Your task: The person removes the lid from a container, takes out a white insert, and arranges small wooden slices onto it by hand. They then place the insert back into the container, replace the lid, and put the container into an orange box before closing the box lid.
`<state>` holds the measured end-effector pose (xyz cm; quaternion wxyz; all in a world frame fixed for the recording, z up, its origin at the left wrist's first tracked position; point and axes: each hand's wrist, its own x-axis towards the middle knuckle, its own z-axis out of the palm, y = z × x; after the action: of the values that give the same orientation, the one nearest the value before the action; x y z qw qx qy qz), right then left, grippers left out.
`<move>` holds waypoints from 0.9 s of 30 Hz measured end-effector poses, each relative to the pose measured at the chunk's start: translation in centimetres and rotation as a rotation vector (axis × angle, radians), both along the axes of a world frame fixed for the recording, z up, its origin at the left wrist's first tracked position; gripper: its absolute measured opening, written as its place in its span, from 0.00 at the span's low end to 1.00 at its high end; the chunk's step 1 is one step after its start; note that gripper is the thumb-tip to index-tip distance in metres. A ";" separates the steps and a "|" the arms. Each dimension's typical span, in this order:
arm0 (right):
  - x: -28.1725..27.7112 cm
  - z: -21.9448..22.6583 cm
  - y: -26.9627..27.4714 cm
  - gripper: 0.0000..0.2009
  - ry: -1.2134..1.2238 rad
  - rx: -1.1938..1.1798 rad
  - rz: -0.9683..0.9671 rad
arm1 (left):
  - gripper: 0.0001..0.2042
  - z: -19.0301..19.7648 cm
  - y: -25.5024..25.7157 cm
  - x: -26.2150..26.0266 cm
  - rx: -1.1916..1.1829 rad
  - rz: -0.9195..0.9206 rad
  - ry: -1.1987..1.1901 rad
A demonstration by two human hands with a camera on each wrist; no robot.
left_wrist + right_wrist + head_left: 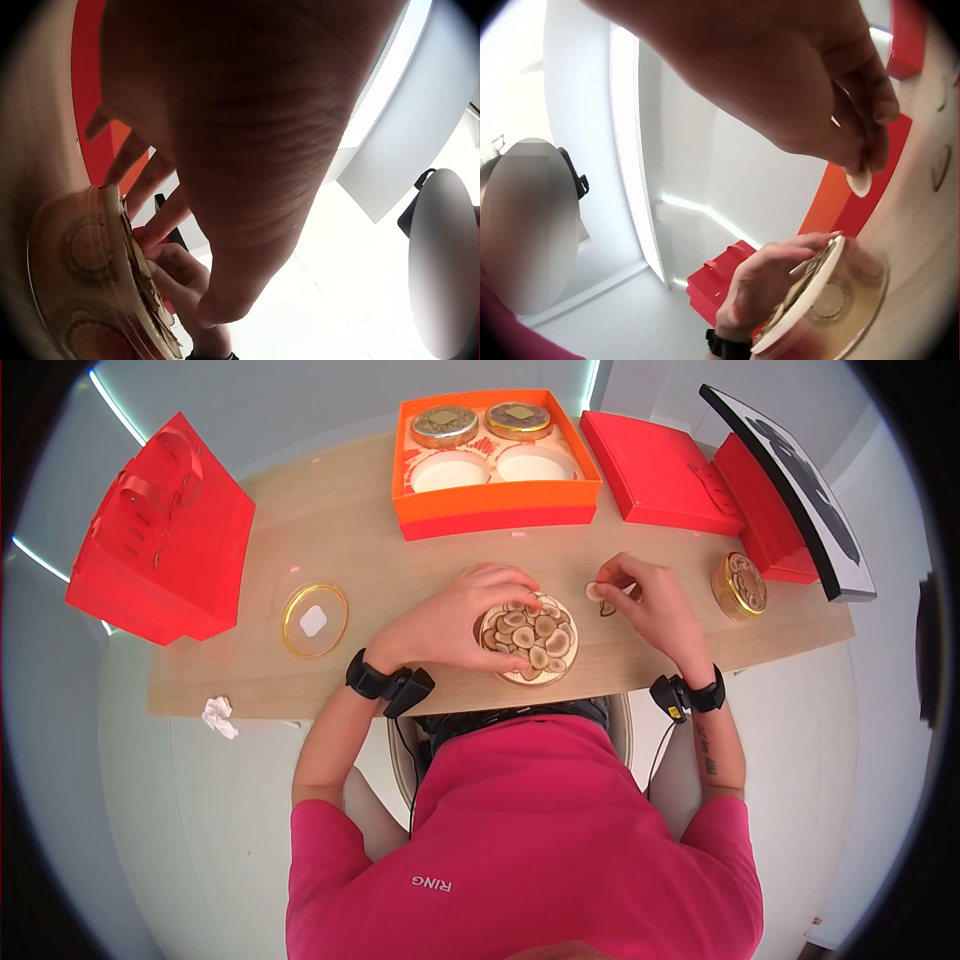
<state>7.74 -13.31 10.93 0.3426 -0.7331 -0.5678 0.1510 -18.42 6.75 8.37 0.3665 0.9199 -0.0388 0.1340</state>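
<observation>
A clear round jar (530, 640) stands near the table's front edge, heaped to the brim with thin dried slices, pale with brown edges. My left hand (465, 615) arches over its top. Its fingertips touch the slices at the far side, and the thumb lies over the near side. In the left wrist view the fingers (154, 176) spread across the rim. Right of the jar, my right hand (650, 605) pinches one pale round slice (860, 182) between thumb and fingertips, above the table. Another slice (607, 609) lies on the wood just below that hand.
A gold-rimmed lid (315, 620) lies to the left, near a red gift bag (165, 540). An orange-red box (500, 510) holds two jars beside two round hollows. At right are a red box lid (660, 475), a closed jar (740, 586) and a framed picture (790, 490).
</observation>
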 end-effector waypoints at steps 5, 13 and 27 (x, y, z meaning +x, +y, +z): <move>-2.6 1.0 -0.3 0.08 0.069 0.039 0.059 | 0.39 0.1 -0.1 0.0 -0.030 0.009 0.002; -4.1 1.0 0.1 0.07 0.134 0.103 0.086 | 0.39 0.2 0.0 -0.1 -0.062 0.000 -0.008; -5.1 1.9 -0.4 0.07 0.083 0.109 0.146 | 0.32 0.0 -0.1 0.2 -0.118 0.093 -0.026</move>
<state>2.66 -13.75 12.83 0.3933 -0.6632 -0.6123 0.1748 -18.20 6.61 8.38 0.4130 0.8956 0.0069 0.1649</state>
